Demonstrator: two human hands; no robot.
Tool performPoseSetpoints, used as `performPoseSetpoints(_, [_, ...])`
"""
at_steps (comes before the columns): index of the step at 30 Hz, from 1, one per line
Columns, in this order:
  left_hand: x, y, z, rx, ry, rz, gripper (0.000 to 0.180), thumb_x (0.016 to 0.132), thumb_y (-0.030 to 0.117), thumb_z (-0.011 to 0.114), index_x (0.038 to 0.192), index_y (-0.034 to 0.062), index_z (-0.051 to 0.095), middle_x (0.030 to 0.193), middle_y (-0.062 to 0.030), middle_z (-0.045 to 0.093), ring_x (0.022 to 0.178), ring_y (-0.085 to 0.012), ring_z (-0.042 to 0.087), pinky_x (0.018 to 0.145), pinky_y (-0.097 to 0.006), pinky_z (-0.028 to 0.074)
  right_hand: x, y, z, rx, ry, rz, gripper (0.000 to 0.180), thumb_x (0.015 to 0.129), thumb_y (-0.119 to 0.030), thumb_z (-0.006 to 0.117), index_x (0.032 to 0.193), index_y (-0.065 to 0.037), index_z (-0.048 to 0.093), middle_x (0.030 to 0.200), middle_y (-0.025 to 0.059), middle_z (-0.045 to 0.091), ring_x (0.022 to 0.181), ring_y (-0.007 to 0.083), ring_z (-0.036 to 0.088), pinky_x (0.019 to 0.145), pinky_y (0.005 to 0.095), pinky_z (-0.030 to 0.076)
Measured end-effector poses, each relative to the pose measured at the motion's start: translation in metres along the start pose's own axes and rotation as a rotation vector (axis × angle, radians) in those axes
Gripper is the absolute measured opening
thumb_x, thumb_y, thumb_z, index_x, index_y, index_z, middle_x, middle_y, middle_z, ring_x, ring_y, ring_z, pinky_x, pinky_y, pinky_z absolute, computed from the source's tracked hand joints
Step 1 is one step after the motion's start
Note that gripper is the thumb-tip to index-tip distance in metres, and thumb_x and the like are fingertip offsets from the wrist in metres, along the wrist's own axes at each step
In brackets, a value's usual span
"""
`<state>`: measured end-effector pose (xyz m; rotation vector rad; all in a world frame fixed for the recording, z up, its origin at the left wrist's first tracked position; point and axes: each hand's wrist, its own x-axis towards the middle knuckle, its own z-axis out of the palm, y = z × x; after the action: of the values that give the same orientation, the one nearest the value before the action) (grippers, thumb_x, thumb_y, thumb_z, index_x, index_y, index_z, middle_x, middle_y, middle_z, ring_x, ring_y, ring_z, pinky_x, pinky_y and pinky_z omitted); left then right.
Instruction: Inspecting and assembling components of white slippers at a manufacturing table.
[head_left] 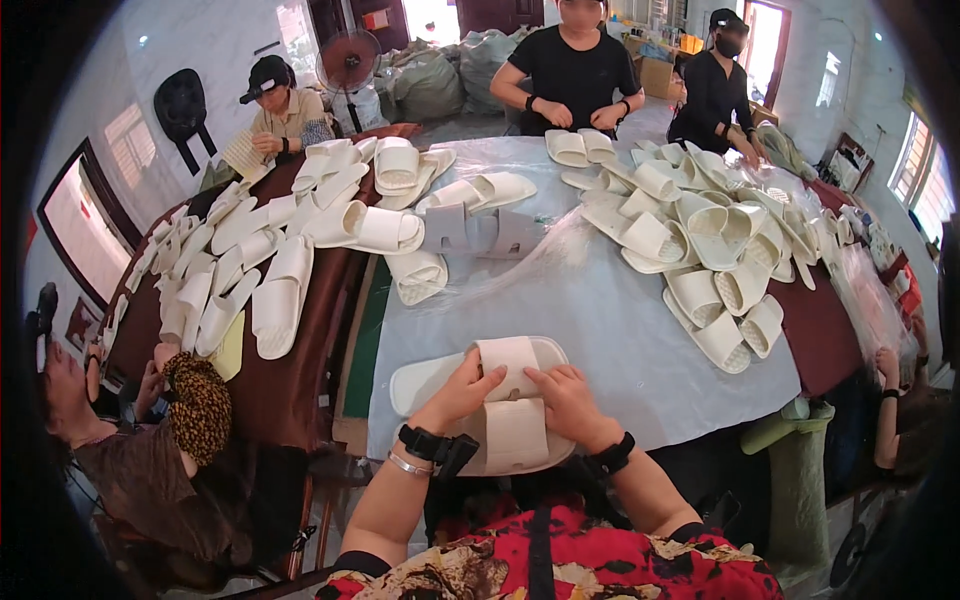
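Observation:
Two cream slide slippers lie side by side at the near edge of the table in front of me. My left hand [462, 388] is closed on the strap of the farther slipper [420, 384], its thumb on top and its fingertips partly hidden at the strap's edge. At the right end of the same strap, my right hand [570, 402] pinches with its thumb forward. The nearer slipper [515, 440] sits just below my thumbs, its right side partly covered by my right hand. Dark bands circle both my wrists.
Slippers are heaped at the left [280, 300] and right [715, 225]. A grey cut-out piece [480, 232] and clear plastic film [540, 255] lie mid-table on a pale sheet [620, 370]. Several people sit or stand around; a green roll [800, 480] stands at right.

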<state>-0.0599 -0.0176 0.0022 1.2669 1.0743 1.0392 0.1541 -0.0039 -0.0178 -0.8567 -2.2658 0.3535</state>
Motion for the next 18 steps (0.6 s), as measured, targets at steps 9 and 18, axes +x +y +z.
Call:
performPoseSetpoints(9, [-0.002,0.021,-0.005,0.204,-0.088,-0.052,0.038,0.092,0.015,0.061,0.125,-0.0012,0.053,0.115,-0.0099,0.06,0.105,-0.0169,0.058,0.086,-0.03,0.049,-0.013,0.015,-0.028,-0.073,0.062,0.027,0.042,0.07,-0.003,0.058,0.11,-0.015,0.061,0.09,0.0077,0.063,0.089,0.0286,0.059,0.093,0.0465,0.038])
performPoseSetpoints(18, [-0.014,0.006,-0.021,0.337,0.452,0.193,0.017,0.092,0.009,0.059,0.105,-0.0021,0.061,0.094,-0.0043,0.061,0.084,-0.0104,0.056,0.077,-0.024,0.045,-0.052,0.105,-0.192,-0.725,0.829,0.341,0.041,0.064,0.004,0.055,0.1,-0.011,0.066,0.078,0.0064,0.061,0.08,0.0279,0.057,0.082,0.0439,0.037])
